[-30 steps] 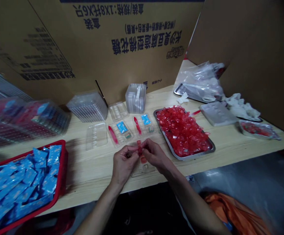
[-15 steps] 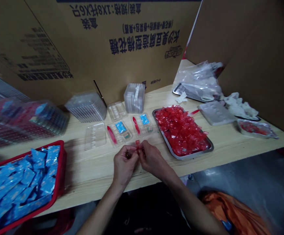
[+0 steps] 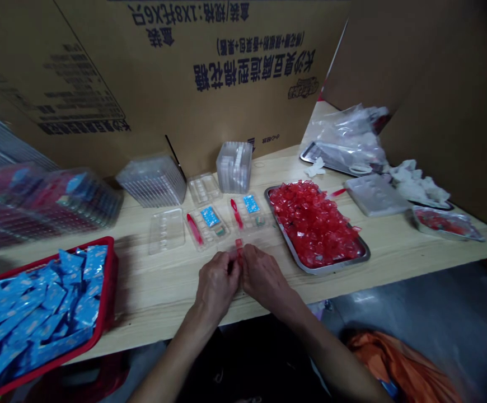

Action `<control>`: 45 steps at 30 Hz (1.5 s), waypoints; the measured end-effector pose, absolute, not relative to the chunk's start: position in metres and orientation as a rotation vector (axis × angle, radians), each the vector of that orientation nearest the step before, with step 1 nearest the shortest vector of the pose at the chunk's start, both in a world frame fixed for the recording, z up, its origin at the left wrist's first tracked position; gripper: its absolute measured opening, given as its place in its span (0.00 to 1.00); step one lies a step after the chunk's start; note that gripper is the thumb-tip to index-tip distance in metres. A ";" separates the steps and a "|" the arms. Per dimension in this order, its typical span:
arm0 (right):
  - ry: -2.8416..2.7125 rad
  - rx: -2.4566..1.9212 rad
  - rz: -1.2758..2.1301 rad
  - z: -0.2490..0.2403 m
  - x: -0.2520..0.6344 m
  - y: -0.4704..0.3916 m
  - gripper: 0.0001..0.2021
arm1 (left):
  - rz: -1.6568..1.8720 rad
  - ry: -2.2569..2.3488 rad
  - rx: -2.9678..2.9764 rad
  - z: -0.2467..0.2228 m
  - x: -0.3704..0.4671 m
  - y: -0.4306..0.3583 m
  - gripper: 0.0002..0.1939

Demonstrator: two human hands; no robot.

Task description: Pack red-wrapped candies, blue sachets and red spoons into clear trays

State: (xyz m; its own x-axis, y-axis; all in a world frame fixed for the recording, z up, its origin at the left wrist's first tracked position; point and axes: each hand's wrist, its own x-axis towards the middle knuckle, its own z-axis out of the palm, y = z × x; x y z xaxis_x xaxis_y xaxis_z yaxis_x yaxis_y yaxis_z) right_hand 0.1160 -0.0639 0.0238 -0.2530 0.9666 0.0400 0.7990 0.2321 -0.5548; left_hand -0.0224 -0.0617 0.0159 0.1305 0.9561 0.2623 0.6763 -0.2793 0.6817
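Observation:
My left hand and my right hand meet over the table's near part, fingers pinched together. Between them is a small translucent red plastic piece; its top sticks out above the fingertips and its lower part is mostly hidden. Just beyond lie two clear plastic trays, each with a blue sachet and a slim red plastic piece. A clear tray with nothing in it rests to their left. By my right hand, a metal tray bears a heap of red plastic pieces.
At the left is a red basket of blue sachets. Stacks of clear trays stand along the cardboard wall, with filled ones farther left. Plastic bags and a white tray lie at the right.
Both hands have turned a little around the red piece, the left one now showing more of its back. The whole view has shifted slightly; the trays stay in place.

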 end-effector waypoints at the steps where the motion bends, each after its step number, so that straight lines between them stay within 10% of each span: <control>1: -2.127 -1.618 0.607 0.024 0.116 -0.064 0.11 | 0.949 1.549 2.025 0.017 -0.023 -0.060 0.07; 29: -1.978 -1.259 0.821 0.034 0.133 -0.064 0.06 | 0.959 1.033 0.667 0.028 -0.035 -0.061 0.17; 35: -1.808 -1.321 1.012 0.020 0.155 -0.057 0.21 | 1.003 1.202 1.072 0.022 -0.035 -0.076 0.11; 45: -1.347 -1.399 1.350 -0.012 0.145 -0.057 0.16 | 0.898 1.051 2.161 -0.012 -0.021 -0.094 0.14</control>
